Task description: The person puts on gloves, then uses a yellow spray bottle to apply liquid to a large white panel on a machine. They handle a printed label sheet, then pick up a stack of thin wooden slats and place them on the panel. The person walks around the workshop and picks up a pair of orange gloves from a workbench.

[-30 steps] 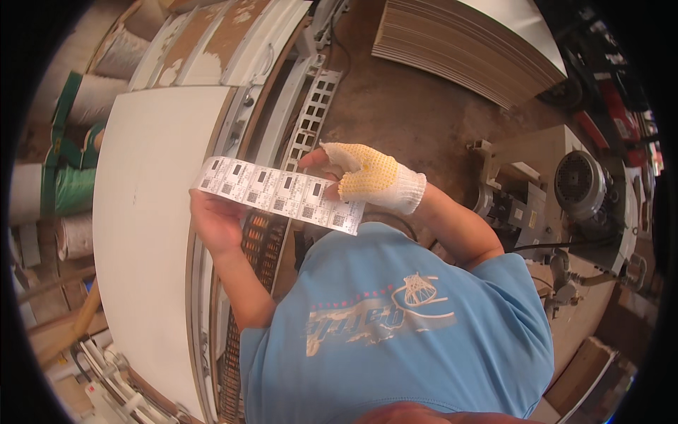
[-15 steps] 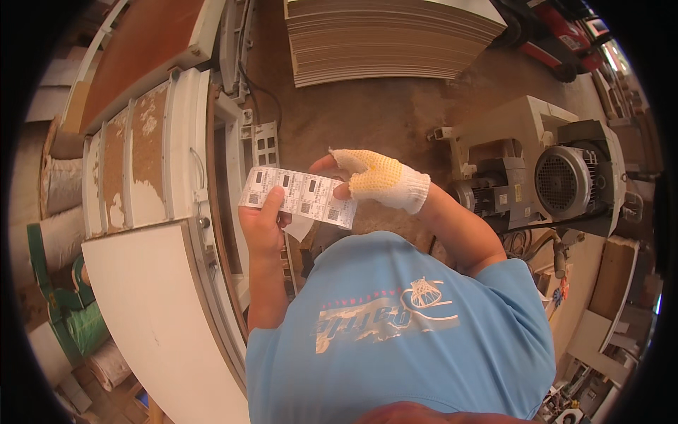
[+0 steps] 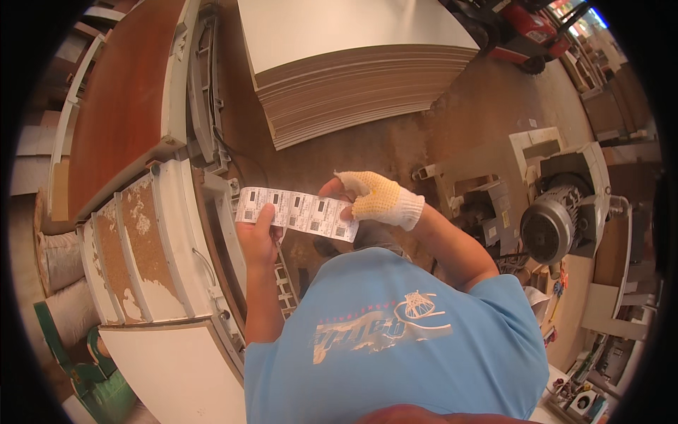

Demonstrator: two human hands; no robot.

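Note:
A strip of white printed labels [image 3: 300,213] is stretched between my two hands in front of my chest. My bare left hand [image 3: 260,234] pinches its left part, thumb on top and fingers behind. My right hand [image 3: 374,198], in a white and yellow knit glove with bare fingertips, grips the right end between thumb and fingers. Each label carries dark blocks and small square codes. The fingers behind the strip are mostly hidden.
A tall stack of white-topped boards [image 3: 360,92] stands ahead. To the left are a machine with a worn brown surface [image 3: 141,233], a reddish-brown panel [image 3: 131,106] and a white panel [image 3: 166,367]. An electric motor [image 3: 554,222] sits at right; a red vehicle [image 3: 526,32] is far right.
More of the label strip lies spread out flat between my hands, and the piece hanging below it no longer shows. The view has shifted, showing more of the board stack.

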